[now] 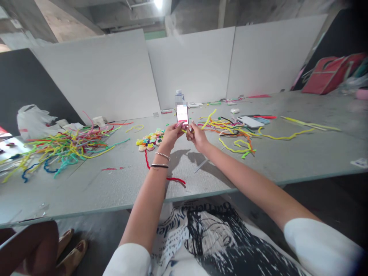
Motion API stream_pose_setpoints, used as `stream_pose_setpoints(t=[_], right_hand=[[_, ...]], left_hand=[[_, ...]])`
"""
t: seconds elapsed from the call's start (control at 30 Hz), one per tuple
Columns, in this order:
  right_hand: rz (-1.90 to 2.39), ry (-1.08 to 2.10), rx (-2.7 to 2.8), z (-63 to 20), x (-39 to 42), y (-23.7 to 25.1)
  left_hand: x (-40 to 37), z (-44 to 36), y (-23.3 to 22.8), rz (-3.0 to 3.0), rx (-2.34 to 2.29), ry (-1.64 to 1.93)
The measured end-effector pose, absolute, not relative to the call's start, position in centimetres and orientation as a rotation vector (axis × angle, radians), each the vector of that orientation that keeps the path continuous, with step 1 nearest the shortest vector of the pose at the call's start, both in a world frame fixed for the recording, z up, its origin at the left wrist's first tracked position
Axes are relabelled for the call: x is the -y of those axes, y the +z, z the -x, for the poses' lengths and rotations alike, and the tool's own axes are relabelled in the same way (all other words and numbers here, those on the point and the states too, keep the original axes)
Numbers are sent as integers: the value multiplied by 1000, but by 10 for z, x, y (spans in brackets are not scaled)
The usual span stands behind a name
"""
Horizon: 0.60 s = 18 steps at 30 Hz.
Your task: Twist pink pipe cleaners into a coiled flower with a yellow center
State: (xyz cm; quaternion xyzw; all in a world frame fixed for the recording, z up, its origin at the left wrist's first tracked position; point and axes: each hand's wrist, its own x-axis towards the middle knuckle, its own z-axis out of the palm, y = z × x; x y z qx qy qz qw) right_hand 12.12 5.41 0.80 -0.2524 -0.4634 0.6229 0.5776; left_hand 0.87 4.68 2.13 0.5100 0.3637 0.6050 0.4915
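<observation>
My left hand (172,136) and my right hand (197,137) meet over the middle of the table, fingers closed in a pinch on a yellow pipe cleaner (183,130). A yellow length (209,119) rises beside my right fingers; whether it is the same piece I cannot tell. Just beyond my fingertips a phone (182,114) with a lit screen stands upright in front of a clear bottle (179,97). Left of my left hand lies a cluster of small multicoloured fuzzy flowers (150,141). Red pipe cleaner (176,180) shows on both sides of my left forearm.
A big tangle of coloured pipe cleaners (71,143) and a white plastic bag (36,120) lie left. More pipe cleaners (238,132), a pale flat rectangular thing (250,122) and a red bag (324,74) are right. White panels (189,69) stand behind. Another person's legs (34,245) show lower left.
</observation>
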Motion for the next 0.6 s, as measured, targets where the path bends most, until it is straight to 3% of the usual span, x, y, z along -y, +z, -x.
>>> stream_pose_setpoints(t=[0.17,0.37,0.6], right_hand=[[687,1601,928,-118,-46,11],[728,1770,1145,-118,-46,10],[772,1715,1376,-119,-45,6]], left_hand=[[-54,-12,16,-1313,-1005,1577],[-64,-10,12,-1366,-1018,1723],[-61,-13,11,-1454,-1044,1630]])
